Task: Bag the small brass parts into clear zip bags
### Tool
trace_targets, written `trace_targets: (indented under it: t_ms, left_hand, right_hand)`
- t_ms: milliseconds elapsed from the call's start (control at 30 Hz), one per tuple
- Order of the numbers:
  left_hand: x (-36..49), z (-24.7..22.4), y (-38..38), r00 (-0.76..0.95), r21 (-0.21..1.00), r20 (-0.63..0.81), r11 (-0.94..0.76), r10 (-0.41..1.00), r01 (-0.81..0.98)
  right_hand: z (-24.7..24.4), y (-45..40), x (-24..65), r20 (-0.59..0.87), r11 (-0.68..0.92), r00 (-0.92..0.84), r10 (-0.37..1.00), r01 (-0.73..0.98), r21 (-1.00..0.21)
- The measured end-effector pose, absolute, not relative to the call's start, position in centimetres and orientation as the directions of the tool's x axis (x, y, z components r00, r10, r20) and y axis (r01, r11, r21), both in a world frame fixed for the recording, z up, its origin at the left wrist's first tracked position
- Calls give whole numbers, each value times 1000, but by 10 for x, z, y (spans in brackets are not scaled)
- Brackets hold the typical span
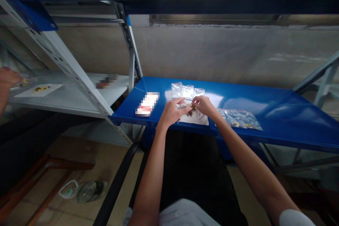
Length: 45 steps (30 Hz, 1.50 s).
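Observation:
My left hand (171, 112) is over the left side of a white sheet (200, 119), its thumb and fingers apart around a small pile of brown and yellowish pieces (190, 112). From the right, my right hand (203, 105) reaches in with its fingertips pinched together at the pile's upper edge. Whatever they hold is too small to make out. Small clear plastic bags (176, 90) lie in a row just beyond my hands. Right of the sheet, a larger clear zip bag (243, 119) lies flat with small yellowish pieces inside.
The blue shelf (280, 113) is my work surface, with a blurred-out phone-shaped object (147, 104) at its left. Metal uprights (66, 60) and another blue shelf overhead frame it. On a grey shelf at left, another person's hand (10, 77) is near a sheet with yellowish pieces (42, 89).

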<state>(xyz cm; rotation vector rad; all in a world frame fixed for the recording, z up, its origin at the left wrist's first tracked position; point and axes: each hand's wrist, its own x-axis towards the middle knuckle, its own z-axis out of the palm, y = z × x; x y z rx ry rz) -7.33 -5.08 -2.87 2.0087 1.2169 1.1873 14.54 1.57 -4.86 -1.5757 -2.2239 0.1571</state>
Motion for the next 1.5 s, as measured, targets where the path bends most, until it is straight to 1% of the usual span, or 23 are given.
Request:
trace_targets:
  t_ms: [267,367,433,533,600,700,800,967,1100,1200,1267,1333,1400,1500]
  left_hand:
    - [-73,-26,-53,219,761,414,-468,883,450]
    - [-75,-25,-54,217,762,414,-467,884,449]
    - [-75,-25,-54,214,764,408,-461,887,452]
    - [-75,-25,-54,206,770,399,-448,894,454]
    - [-74,-25,-54,212,774,395,-448,894,448]
    - [-71,-26,-54,221,779,404,-460,888,426]
    - [-68,-25,-54,228,802,404,-463,886,378]
    - [-64,-24,-55,260,829,387,-457,885,321]
    - [-64,-24,-55,268,833,387,-459,882,309]
    - [-66,-23,-56,257,831,392,-460,884,314]
    - [-68,-23,-56,254,825,389,-457,886,332]
    - [-71,-23,-56,245,820,381,-449,891,355]
    - [-73,-23,-55,231,820,373,-436,899,371]
    - [-76,-24,-54,217,822,371,-428,903,376]
  right_hand:
    - [-36,17,136,146,299,-270,952,924,-240]
    - [-35,16,136,151,294,-263,953,926,-237]
    - [-35,14,139,182,269,-228,956,931,-246]
    - [-29,8,143,297,229,-132,946,919,-321]
    - [-20,0,143,378,277,-113,919,867,-414]
    - [-3,-16,138,451,430,-186,873,732,-529]
    - [10,-29,131,461,515,-270,845,642,-569]
    - [11,-35,123,414,514,-318,853,653,-557]
    - [8,-32,124,417,542,-353,837,630,-555]
    - [3,-25,131,445,542,-320,837,599,-590]
    - [-4,-18,137,421,496,-280,863,636,-591]
    - [-14,-11,143,353,418,-252,901,723,-550]
    - [-25,-6,146,280,349,-236,931,803,-483]
    - [-38,-3,146,241,310,-224,944,853,-420]
